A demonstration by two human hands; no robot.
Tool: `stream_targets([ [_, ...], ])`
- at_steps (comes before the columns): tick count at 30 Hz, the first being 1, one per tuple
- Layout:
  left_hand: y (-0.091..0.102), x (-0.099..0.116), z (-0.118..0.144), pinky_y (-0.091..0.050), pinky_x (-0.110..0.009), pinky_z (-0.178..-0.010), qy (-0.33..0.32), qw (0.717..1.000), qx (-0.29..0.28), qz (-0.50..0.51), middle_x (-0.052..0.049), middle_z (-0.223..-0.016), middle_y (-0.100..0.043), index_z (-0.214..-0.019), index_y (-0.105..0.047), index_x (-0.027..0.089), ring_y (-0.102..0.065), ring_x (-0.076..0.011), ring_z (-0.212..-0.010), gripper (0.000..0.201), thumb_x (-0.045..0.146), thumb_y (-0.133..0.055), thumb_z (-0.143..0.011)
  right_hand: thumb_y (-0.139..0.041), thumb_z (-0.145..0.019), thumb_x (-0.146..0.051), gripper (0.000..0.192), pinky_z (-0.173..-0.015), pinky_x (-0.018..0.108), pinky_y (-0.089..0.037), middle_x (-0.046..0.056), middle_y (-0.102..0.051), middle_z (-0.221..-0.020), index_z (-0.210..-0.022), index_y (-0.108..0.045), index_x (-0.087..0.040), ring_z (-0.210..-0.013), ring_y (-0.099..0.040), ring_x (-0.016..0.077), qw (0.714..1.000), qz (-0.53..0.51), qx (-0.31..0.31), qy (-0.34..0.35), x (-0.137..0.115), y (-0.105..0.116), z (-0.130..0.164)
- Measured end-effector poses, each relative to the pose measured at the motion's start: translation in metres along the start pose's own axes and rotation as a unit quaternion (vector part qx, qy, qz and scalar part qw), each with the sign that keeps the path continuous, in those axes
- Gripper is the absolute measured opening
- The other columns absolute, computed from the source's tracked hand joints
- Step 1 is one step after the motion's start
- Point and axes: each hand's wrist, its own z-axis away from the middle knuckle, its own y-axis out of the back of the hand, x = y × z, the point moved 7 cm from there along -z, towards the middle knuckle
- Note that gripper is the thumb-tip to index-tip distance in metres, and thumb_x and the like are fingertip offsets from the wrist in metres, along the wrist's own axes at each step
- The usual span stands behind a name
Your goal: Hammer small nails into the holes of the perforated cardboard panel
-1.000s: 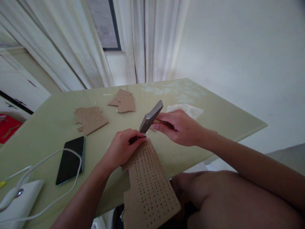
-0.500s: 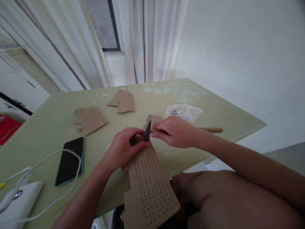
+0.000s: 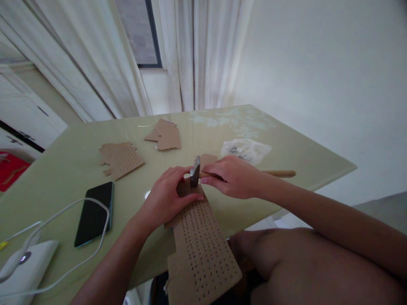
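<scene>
Cardboard (image 3: 203, 250) full of small punched holes lies with its far end on the green table (image 3: 63, 169) and its near end hanging past the table's front edge toward the person's lap. The left hand (image 3: 168, 197) presses down on the far end of this sheet, fingers (image 3: 178, 173) curled over the top corner; whether they pinch something small there cannot be told. The right hand (image 3: 233, 176) is closed around the wooden handle of a hammer (image 3: 195, 171), gripping it close to the head, with the rest of the handle sticking out to the right beyond the wrist. The metal head stands on end, touching the cardboard just beside the left fingertips.

Behind the right hand a clear plastic bag (image 3: 246, 149) lies on the table with small dark items inside, too blurred to name. Farther back to the left are a second holed piece of cardboard (image 3: 121, 157) and a plain torn scrap (image 3: 165, 134), well apart from the hands. A dark phone (image 3: 93, 212) lies face up to the left, with a white cable (image 3: 70, 212) looping over it toward a white device (image 3: 22, 267) at the lower left corner. White curtains (image 3: 197, 51) hang behind the table.
</scene>
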Motion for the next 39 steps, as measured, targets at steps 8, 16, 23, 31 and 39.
stream_targets([
  [8,0.006,0.001,0.001,-0.056,-0.041,-0.093,0.018,0.999,0.025,0.040,-0.006,-0.118,-0.077,-0.139,-0.069,0.028,-0.069,-0.0268,-0.100,0.071,0.054,-0.095,-0.078,-0.062,-0.109,-0.030,0.025,-0.074,0.032,-0.038,0.007,-0.078,-0.090,-0.097,-0.080,-0.018,-0.080,-0.065,0.0197,1.000,-0.009,-0.006,0.002,0.001,-0.005,-0.004],
  [16,0.029,-0.039,0.003,-0.057,-0.039,-0.087,0.181,0.965,0.104,0.157,-0.013,-0.132,-0.078,-0.127,-0.074,0.021,-0.072,-0.0283,-0.111,0.050,0.061,-0.061,-0.101,-0.061,-0.111,-0.031,0.030,-0.071,0.033,-0.037,0.007,-0.077,-0.084,-0.090,-0.078,-0.019,-0.075,-0.062,0.0188,1.000,0.007,-0.022,-0.002,0.000,-0.009,-0.006],
  [23,-0.001,-0.065,0.033,-0.058,-0.041,-0.098,0.243,0.921,0.048,0.300,-0.013,-0.137,-0.077,-0.130,-0.072,0.021,-0.074,-0.0298,-0.117,0.055,0.064,-0.071,-0.095,-0.059,-0.112,-0.033,0.031,-0.068,0.032,-0.032,0.005,-0.071,-0.078,-0.092,-0.076,-0.016,-0.072,-0.059,0.0179,0.999,0.017,-0.021,-0.023,0.005,-0.011,-0.005],
  [31,-0.011,-0.060,0.034,-0.057,-0.041,-0.103,0.218,0.925,0.045,0.307,-0.012,-0.130,-0.079,-0.132,-0.072,0.020,-0.073,-0.0295,-0.121,0.051,0.059,-0.067,-0.099,-0.056,-0.112,-0.035,0.030,-0.072,0.032,-0.035,0.009,-0.078,-0.090,-0.102,-0.077,-0.017,-0.080,-0.065,0.0209,1.000,0.002,-0.024,-0.009,-0.008,-0.011,-0.012],
  [39,-0.017,-0.066,0.035,-0.057,-0.034,-0.098,0.193,0.920,0.062,0.334,-0.009,-0.129,-0.079,-0.131,-0.072,0.021,-0.074,-0.0254,-0.114,0.044,0.053,-0.062,-0.103,-0.054,-0.114,-0.039,0.032,-0.076,0.032,-0.037,0.010,-0.080,-0.095,-0.105,-0.076,-0.017,-0.084,-0.068,0.0214,0.999,0.043,-0.020,-0.017,-0.020,-0.015,-0.022],
])
